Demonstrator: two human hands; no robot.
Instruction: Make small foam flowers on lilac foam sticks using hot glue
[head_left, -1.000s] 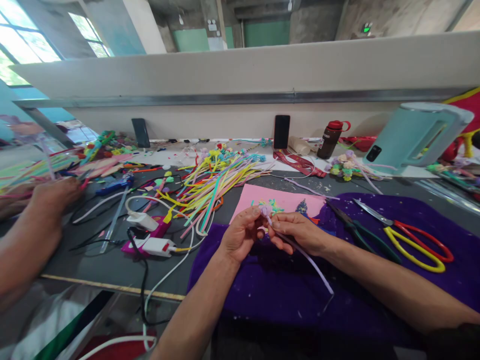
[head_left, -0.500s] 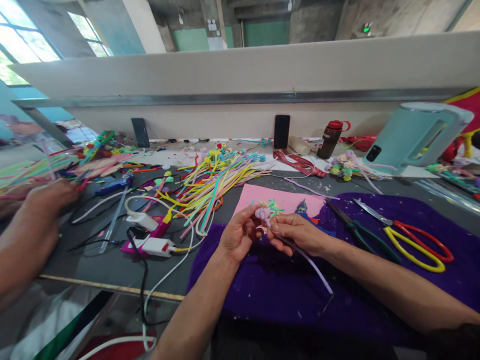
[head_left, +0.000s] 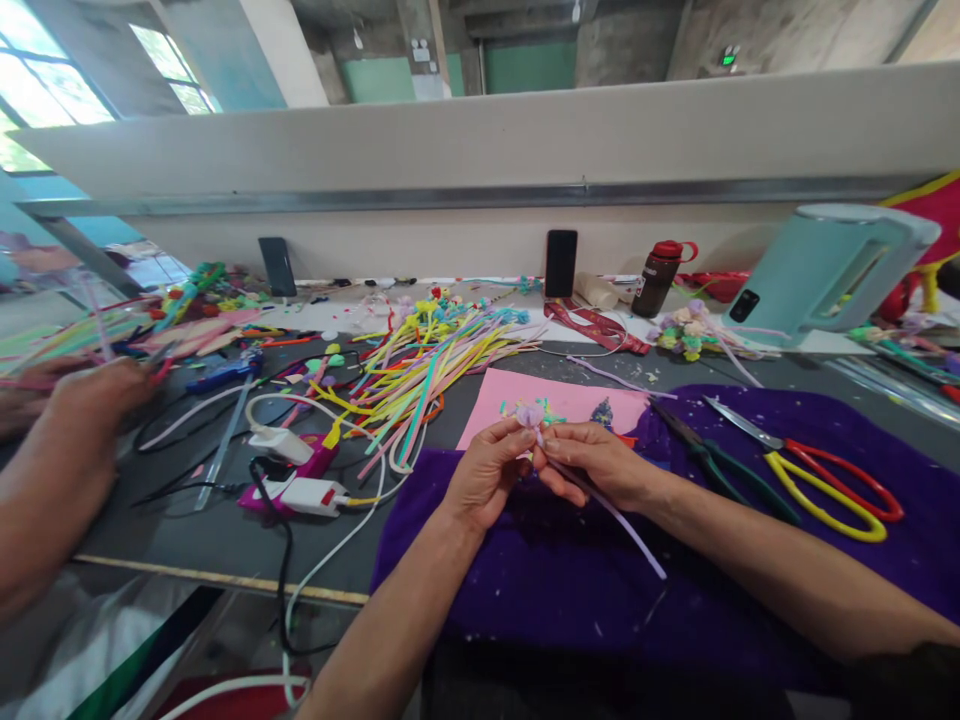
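over a purple cloth (head_left: 570, 590), left hand (head_left: 486, 473) and right hand (head_left: 600, 462) pinch a lilac pipe-cleaner flower (head_left: 531, 416); no writing legible.

Left hand (head_left: 487, 475) bare: no glove, no ring, no watch visible. Right hand (head_left: 600, 465) likewise bare, nails short. Both forearms uncovered from wrists back toward bottom edge of view; no sleeve cuff visible on left one. Behind right hand, at lower right corner, dark edge at elbow, possibly sleeve; too little shows to tell.
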